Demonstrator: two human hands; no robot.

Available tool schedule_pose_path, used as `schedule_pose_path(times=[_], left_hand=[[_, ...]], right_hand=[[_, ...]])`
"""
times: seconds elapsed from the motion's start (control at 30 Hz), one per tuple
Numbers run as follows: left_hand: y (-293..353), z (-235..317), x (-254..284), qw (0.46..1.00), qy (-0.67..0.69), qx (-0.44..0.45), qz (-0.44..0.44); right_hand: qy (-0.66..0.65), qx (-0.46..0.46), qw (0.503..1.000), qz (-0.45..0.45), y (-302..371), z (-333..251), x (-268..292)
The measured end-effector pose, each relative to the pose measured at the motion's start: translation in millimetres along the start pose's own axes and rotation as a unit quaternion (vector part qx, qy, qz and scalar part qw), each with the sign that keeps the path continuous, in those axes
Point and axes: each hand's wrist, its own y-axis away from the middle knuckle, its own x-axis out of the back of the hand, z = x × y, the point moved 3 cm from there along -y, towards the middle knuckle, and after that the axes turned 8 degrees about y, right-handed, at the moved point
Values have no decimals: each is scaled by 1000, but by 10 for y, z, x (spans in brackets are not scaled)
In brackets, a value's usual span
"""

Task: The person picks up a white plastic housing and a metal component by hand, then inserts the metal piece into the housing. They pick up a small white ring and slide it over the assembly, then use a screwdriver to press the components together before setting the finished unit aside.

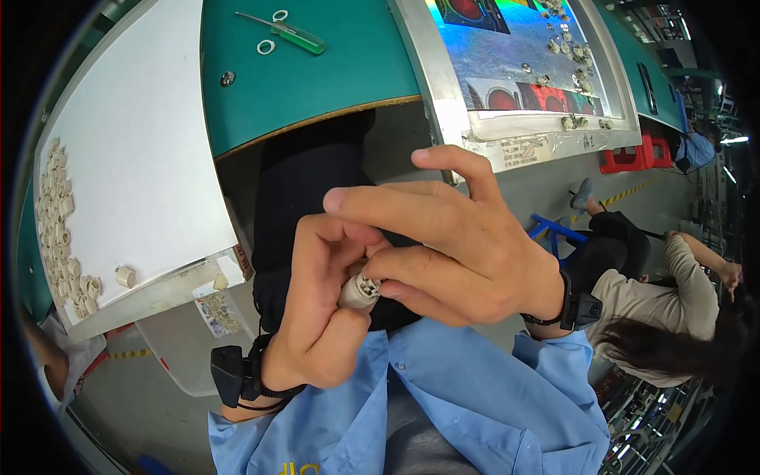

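Note:
Above my lap, my left hand (321, 309) is closed around a small cream-white cylindrical part (358, 294), which looks like a lamp socket. Metal pieces show in its open end, which faces right. My right hand (467, 245) reaches over from the right, its thumb and a finger pinched at that open end. Its other fingers are stretched out and raised. Whether something tiny sits between the pinching fingertips is hidden.
A white tray (142, 158) at left holds many cream cylinders (55, 222). On the green table (348, 79) lie a green-handled screwdriver (297, 36), rings and a round metal piece (227, 78). A framed tray (507, 67) with small parts stands right. Another person (657, 309) sits at right.

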Motion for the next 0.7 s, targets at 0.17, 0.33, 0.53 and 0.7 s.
schedule_pose_path(times=[0.17, 0.33, 0.53, 0.7], left_hand=[[-5, -20, 56, 999, 22, 18, -28], [21, -27, 65, 996, 51, 53, -47], [67, -40, 91, 987, 124, 84, -55], [91, -37, 113, 989, 115, 76, -51]], right_hand=[[-15, 0, 1000, 1, 20, -1, -49], [-40, -40, 998, -6, -30, -46, -79], [-6, -24, 1000, -3, -59, -99, -85], [3, -11, 1000, -21, -92, -122, -90]])
